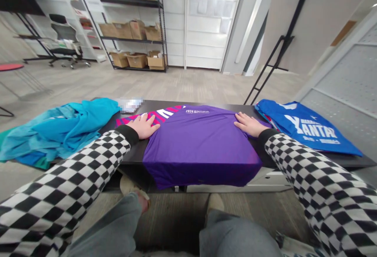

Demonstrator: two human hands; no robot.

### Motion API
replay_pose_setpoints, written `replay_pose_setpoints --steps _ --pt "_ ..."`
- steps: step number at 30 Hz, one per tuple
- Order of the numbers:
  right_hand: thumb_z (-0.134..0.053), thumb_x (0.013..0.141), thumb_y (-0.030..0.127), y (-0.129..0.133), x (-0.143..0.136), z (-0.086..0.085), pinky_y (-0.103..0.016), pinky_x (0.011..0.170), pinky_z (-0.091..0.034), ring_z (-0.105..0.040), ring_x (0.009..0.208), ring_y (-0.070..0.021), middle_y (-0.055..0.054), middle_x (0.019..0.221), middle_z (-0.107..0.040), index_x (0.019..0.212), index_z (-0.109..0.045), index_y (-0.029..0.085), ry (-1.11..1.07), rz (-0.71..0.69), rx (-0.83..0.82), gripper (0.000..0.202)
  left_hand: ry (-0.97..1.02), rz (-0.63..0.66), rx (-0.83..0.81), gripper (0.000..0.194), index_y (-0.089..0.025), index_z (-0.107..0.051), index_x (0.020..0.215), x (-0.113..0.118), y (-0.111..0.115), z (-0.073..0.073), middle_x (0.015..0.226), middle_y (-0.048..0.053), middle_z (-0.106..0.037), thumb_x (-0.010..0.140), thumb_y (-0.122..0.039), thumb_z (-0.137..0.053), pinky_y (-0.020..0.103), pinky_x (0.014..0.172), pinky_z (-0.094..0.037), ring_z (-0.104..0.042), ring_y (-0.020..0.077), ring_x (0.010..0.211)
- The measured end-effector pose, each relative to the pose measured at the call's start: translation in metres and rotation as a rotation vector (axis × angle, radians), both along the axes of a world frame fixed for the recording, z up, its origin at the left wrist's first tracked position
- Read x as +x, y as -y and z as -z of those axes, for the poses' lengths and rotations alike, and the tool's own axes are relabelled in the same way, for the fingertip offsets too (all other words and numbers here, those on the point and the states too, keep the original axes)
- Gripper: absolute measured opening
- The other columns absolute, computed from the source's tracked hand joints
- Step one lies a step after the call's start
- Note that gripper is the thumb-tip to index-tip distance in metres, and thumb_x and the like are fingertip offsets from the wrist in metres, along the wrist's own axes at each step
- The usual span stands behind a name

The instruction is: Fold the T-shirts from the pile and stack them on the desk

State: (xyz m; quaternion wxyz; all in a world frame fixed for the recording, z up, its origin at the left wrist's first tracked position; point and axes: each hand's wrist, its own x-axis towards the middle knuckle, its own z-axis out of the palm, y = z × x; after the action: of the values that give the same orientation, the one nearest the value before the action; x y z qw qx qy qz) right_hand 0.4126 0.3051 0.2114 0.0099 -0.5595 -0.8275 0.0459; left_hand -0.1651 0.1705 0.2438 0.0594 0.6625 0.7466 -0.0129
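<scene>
A purple shirt [200, 143] lies spread on the dark table [132, 153], its lower part hanging over the front edge. White print reading 2024 shows near its far edge. My left hand [143, 126] rests with fingers spread on the pink and white patterned sleeve at the shirt's left. On the right, my right hand [248, 124] lies flat with fingers apart on the shirt's upper right part. Neither hand grips anything.
Crumpled turquoise clothing [70, 127] covers the table's left end. Blue shirts [309, 127] with white lettering lie at the right end. Behind the left hand is a small clear packet [131, 105]. A shelf with cardboard boxes [137, 60] stands across the room.
</scene>
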Motion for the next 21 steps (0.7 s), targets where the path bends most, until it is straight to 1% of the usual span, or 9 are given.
replay_pose_setpoints --steps 3,5,7,9,10,13,17,19,21 --pt "-0.034 0.111 0.076 0.000 0.004 -0.009 -0.068 0.143 -0.026 -0.022 0.180 -0.0364 -0.013 0.193 -0.030 0.186 -0.037 0.030 0.011 -0.009 -0.051 0.088 0.034 0.012 -0.035 0.079 -0.024 -0.074 0.158 0.007 -0.021 -0.016 0.163 0.023 -0.070 0.097 -0.072 -0.064 0.059 0.127 -0.047 -0.062 0.0488 0.155" --pt "-0.045 0.107 0.077 -0.006 0.004 -0.023 -0.062 0.144 -0.029 -0.029 0.178 -0.0379 -0.015 0.191 -0.035 0.184 -0.044 0.025 0.021 -0.021 -0.110 0.092 0.031 0.000 -0.076 0.068 -0.021 -0.084 0.140 0.020 -0.040 -0.030 0.143 0.024 -0.081 0.093 -0.068 -0.073 0.053 0.119 -0.054 -0.072 0.0472 0.140" --pt "-0.056 0.104 0.075 -0.013 -0.004 -0.040 -0.053 0.145 -0.032 -0.041 0.174 -0.0386 -0.017 0.186 -0.044 0.177 -0.056 0.019 0.034 -0.034 -0.128 0.091 0.010 0.022 -0.059 0.061 -0.017 -0.085 0.135 0.039 -0.059 -0.043 0.137 0.025 -0.083 0.095 -0.061 -0.071 0.048 0.115 -0.057 -0.076 0.0445 0.133" --pt "-0.057 0.106 0.069 -0.019 -0.022 -0.057 -0.046 0.144 -0.036 -0.052 0.168 -0.0385 -0.018 0.180 -0.054 0.169 -0.066 0.015 0.034 -0.057 -0.072 0.083 0.003 0.117 0.015 0.059 -0.012 -0.080 0.144 0.062 -0.076 -0.051 0.145 0.025 -0.080 0.103 -0.051 -0.061 0.043 0.117 -0.055 -0.075 0.0398 0.137" --pt "-0.054 0.109 0.065 -0.021 -0.035 -0.063 -0.046 0.142 -0.038 -0.056 0.165 -0.0387 -0.018 0.175 -0.060 0.166 -0.068 0.013 0.025 -0.073 -0.030 0.078 0.011 0.175 0.053 0.060 -0.010 -0.076 0.150 0.074 -0.083 -0.052 0.151 0.025 -0.078 0.106 -0.045 -0.054 0.041 0.119 -0.054 -0.074 0.0371 0.140" --pt "-0.049 0.114 0.057 -0.025 -0.083 -0.070 -0.049 0.135 -0.047 -0.066 0.155 -0.0406 -0.019 0.164 -0.071 0.162 -0.071 0.011 -0.022 -0.128 0.043 0.070 0.075 0.299 0.109 0.062 -0.009 -0.069 0.160 0.109 -0.100 -0.043 0.160 0.020 -0.073 0.112 -0.038 -0.041 0.035 0.124 -0.049 -0.070 0.0308 0.147" --pt "-0.045 0.118 0.059 -0.031 -0.146 -0.051 -0.046 0.130 -0.051 -0.071 0.148 -0.0383 -0.015 0.157 -0.077 0.156 -0.076 0.018 -0.095 -0.139 0.038 0.064 0.128 0.338 0.084 0.065 -0.014 -0.065 0.166 0.140 -0.118 -0.016 0.172 0.015 -0.065 0.116 -0.045 -0.038 0.034 0.132 -0.042 -0.060 0.0291 0.160" --pt "-0.039 0.121 0.058 -0.037 -0.166 -0.038 -0.046 0.134 -0.046 -0.064 0.156 -0.0363 -0.014 0.165 -0.071 0.158 -0.075 0.020 -0.129 -0.138 0.007 0.064 0.118 0.336 0.070 0.068 -0.013 -0.058 0.173 0.145 -0.126 -0.004 0.182 0.017 -0.053 0.117 -0.046 -0.036 0.037 0.138 -0.034 -0.048 0.0298 0.170" --pt "-0.035 0.122 0.055 -0.042 -0.175 -0.025 -0.054 0.141 -0.036 -0.050 0.169 -0.0368 -0.014 0.181 -0.055 0.168 -0.065 0.020 -0.145 -0.125 -0.009 0.066 0.100 0.331 0.071 0.073 -0.011 -0.048 0.179 0.146 -0.132 0.005 0.189 0.019 -0.040 0.117 -0.049 -0.036 0.043 0.143 -0.027 -0.037 0.0325 0.176"
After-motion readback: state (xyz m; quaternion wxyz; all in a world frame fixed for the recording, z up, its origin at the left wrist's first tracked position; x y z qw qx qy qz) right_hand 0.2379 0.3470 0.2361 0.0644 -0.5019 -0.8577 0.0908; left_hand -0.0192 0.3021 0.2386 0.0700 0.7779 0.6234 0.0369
